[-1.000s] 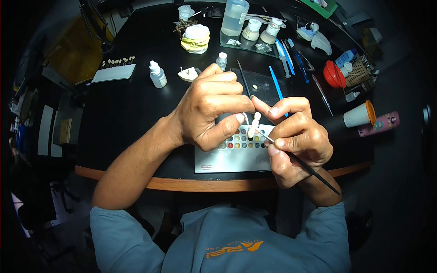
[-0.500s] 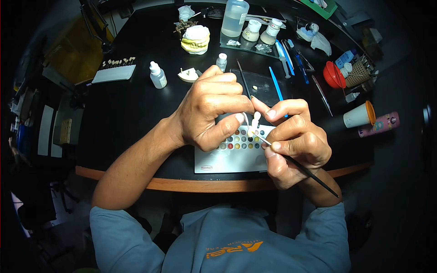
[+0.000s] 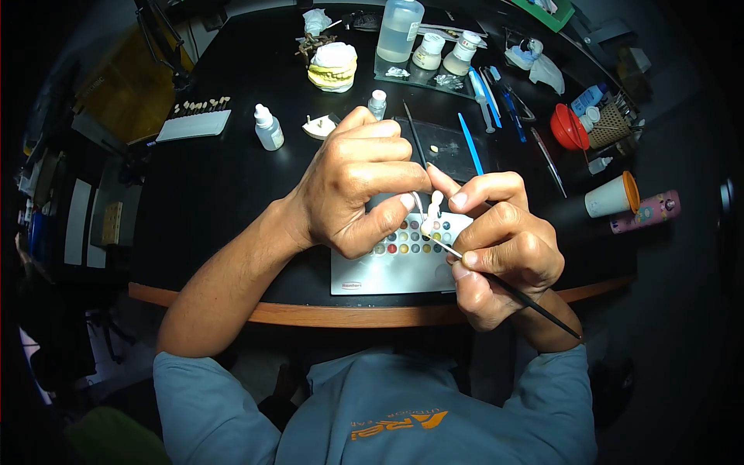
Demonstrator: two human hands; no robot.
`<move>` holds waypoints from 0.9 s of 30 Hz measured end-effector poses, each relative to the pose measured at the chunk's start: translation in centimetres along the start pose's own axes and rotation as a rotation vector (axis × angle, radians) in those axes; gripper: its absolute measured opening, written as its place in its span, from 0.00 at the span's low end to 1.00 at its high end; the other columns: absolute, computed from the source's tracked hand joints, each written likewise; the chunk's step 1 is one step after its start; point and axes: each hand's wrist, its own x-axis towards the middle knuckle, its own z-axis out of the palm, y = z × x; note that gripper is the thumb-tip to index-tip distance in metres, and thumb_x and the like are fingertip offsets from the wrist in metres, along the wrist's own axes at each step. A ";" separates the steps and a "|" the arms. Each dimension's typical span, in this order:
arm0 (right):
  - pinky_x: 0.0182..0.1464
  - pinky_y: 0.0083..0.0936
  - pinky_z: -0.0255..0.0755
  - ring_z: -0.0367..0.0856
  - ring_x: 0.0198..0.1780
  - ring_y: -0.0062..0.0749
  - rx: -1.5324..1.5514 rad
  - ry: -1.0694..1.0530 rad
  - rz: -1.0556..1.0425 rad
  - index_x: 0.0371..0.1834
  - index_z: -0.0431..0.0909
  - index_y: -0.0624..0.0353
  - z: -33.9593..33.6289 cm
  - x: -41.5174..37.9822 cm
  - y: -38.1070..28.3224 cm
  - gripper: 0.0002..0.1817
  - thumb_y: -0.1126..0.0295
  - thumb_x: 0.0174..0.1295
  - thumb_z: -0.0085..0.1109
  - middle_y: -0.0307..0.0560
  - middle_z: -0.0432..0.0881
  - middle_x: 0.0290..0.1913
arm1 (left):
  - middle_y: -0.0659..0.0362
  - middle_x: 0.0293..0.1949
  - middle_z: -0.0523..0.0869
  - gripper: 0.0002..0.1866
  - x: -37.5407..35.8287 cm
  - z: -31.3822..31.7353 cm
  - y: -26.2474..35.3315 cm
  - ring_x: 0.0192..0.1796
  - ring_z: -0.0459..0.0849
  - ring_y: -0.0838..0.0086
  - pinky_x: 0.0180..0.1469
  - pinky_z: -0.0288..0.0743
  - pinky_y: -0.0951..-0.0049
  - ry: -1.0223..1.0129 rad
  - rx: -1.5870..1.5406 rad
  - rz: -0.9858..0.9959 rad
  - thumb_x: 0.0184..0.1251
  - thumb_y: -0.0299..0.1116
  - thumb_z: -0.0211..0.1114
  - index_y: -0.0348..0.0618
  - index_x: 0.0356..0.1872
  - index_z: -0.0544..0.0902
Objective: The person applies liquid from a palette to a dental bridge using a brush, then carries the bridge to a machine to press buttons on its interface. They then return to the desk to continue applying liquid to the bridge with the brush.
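Note:
My left hand (image 3: 360,182) is closed, its fingers curled round a thin curved metal tool (image 3: 419,204) that mostly hides inside the fist. Right at the tool's tip is a small cream-white dental bridge (image 3: 435,208) of several tooth shapes in a row. A slim dark-handled brush (image 3: 527,300) is pinched between thumb and fingers of my right hand (image 3: 508,240). Its fine tip meets the lower end of the bridge. My right index finger reaches close to the bridge's upper end. Below both hands lies a white palette (image 3: 387,275) with rows of coloured wells, partly covered by them.
Beyond my hands stand a dropper bottle (image 3: 270,129), a small glass bottle (image 3: 377,104) and a plaster model (image 3: 318,127). Another brush (image 3: 415,132) lies by a dark slab. Jars (image 3: 428,53) are at the back; a paper cup (image 3: 607,197) and red bowl (image 3: 570,127) stand right.
The brush tip has slid slightly down on the bridge, and my right hand with the brush handle has dropped a little. My left hand has barely moved.

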 end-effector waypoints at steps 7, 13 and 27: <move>0.65 0.59 0.84 0.87 0.48 0.51 0.019 0.000 0.003 0.25 0.77 0.62 -0.2 0.1 0.2 0.08 0.82 0.41 0.63 0.47 0.81 0.25 | 0.61 0.22 0.71 0.20 0.5 -0.9 0.4 0.28 0.66 0.68 0.41 0.59 0.60 -0.049 0.190 0.101 0.58 0.46 0.60 0.40 0.36 0.93; 0.64 0.58 0.85 0.87 0.47 0.51 0.000 0.000 -0.002 0.24 0.76 0.62 0.0 0.1 0.4 0.08 0.83 0.40 0.62 0.46 0.80 0.24 | 0.63 0.22 0.68 0.10 0.9 -0.9 0.6 0.28 0.68 0.68 0.39 0.60 0.63 -0.004 0.206 0.112 0.45 0.43 0.64 0.49 0.21 0.78; 0.61 0.53 0.87 0.88 0.44 0.50 -0.033 -0.006 -0.002 0.23 0.75 0.63 0.1 0.4 0.5 0.08 0.84 0.38 0.61 0.45 0.80 0.24 | 0.62 0.22 0.69 0.18 1.0 -1.5 0.6 0.26 0.66 0.68 0.39 0.58 0.61 -0.090 0.268 0.163 0.57 0.46 0.62 0.42 0.34 0.91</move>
